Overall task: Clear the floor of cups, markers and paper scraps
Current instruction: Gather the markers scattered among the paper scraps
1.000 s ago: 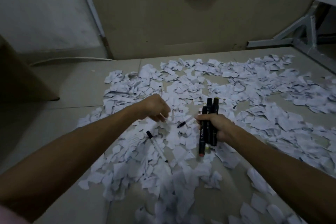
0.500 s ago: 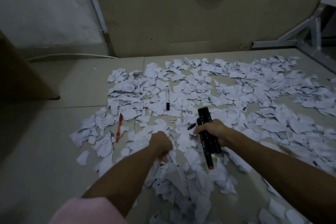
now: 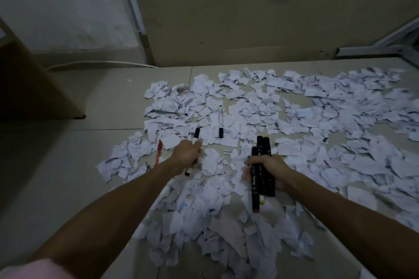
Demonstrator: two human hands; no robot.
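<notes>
Torn white paper scraps (image 3: 294,120) cover the tiled floor in a wide heap. My right hand (image 3: 269,169) is shut on a bundle of black markers (image 3: 261,172) held upright above the scraps. My left hand (image 3: 187,156) grips a white marker with a black cap (image 3: 196,135) that sticks out past the knuckles. Another white marker with a black cap (image 3: 220,120) lies on the scraps just beyond. A red pen (image 3: 158,153) lies left of my left hand. A thin dark pen (image 3: 170,112) rests on the heap's far left. No cups are visible.
A brown box or cabinet (image 3: 29,88) stands at the left. A white cable (image 3: 99,64) runs along the wall base. A grey metal frame (image 3: 374,48) sits at the back right. Bare tile (image 3: 56,165) lies left of the scraps.
My left hand moved forward and left from the scraps near me and now holds a white marker. The view shifted, showing the red pen closer to the hand. My right hand kept its bundle.
</notes>
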